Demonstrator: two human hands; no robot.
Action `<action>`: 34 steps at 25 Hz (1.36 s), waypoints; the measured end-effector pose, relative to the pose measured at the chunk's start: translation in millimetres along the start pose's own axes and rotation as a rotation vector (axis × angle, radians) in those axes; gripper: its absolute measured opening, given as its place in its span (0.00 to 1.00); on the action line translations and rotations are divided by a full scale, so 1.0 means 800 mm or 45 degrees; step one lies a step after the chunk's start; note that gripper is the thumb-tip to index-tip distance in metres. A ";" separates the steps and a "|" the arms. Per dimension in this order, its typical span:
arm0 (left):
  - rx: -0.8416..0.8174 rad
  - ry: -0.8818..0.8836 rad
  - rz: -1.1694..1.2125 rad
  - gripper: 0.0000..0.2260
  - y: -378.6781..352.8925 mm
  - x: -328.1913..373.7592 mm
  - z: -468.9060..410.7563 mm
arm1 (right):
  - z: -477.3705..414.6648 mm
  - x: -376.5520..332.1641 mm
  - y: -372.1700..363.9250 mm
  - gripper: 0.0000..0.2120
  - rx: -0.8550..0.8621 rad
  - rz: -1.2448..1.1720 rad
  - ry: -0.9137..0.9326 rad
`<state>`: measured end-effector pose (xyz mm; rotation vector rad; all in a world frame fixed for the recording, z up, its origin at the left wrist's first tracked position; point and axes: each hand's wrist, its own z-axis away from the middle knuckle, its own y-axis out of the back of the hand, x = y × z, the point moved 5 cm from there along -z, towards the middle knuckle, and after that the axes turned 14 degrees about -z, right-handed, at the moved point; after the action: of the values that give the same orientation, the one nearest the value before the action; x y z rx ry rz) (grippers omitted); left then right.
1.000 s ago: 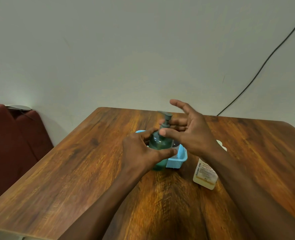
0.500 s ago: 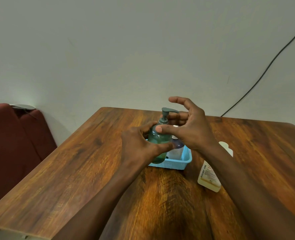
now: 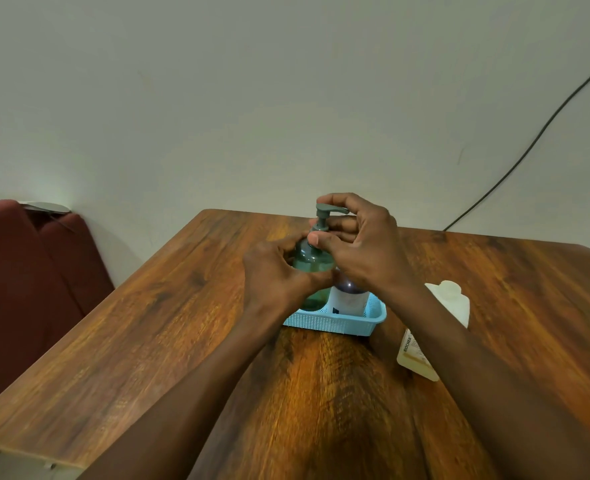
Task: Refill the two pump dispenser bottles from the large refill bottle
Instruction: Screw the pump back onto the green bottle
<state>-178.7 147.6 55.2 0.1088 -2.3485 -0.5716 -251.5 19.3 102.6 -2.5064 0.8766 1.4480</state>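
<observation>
A green pump dispenser bottle (image 3: 312, 261) stands in a light blue basket (image 3: 342, 322) at the table's middle. My left hand (image 3: 272, 277) grips the green bottle's body from the left. My right hand (image 3: 362, 245) curls round the grey pump head and collar (image 3: 323, 214) from the right. A second dispenser bottle (image 3: 349, 296), dark-topped with a white label, sits in the basket right of the green one, its top hidden by my right hand. The large pale refill bottle (image 3: 451, 299) lies on its side to the right, partly behind my right forearm.
The wooden table (image 3: 148, 323) reaches to a plain wall. A dark red cushioned seat (image 3: 27, 271) stands off the table's left edge. A black cable (image 3: 528, 147) runs down the wall at the right.
My right hand closed from spread fingers onto the pump head. The left hand kept its grip on the green bottle, which now appears to sit in the basket instead of in front of it.
</observation>
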 end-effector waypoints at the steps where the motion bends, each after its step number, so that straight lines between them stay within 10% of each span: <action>1: 0.032 -0.009 -0.009 0.20 -0.003 -0.002 0.000 | 0.001 0.000 -0.003 0.26 0.058 0.027 0.033; 7: 0.114 -0.028 -0.068 0.19 -0.012 -0.015 -0.005 | -0.001 0.005 -0.016 0.34 0.209 0.153 0.036; 14: 0.054 -0.014 -0.163 0.20 -0.018 -0.039 -0.015 | -0.013 -0.005 -0.018 0.15 0.211 0.719 0.311; 23: -0.142 0.093 -0.207 0.27 -0.037 -0.097 -0.026 | -0.020 0.024 0.001 0.06 0.007 0.595 0.196; 34: -0.356 0.156 -0.281 0.27 -0.057 -0.125 -0.012 | 0.004 0.100 0.040 0.38 0.023 0.748 -0.334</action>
<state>-101.7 126.1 -20.5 0.2684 -2.1287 -0.9675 -241.4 -39.9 40.5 -2.0582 1.6419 1.8492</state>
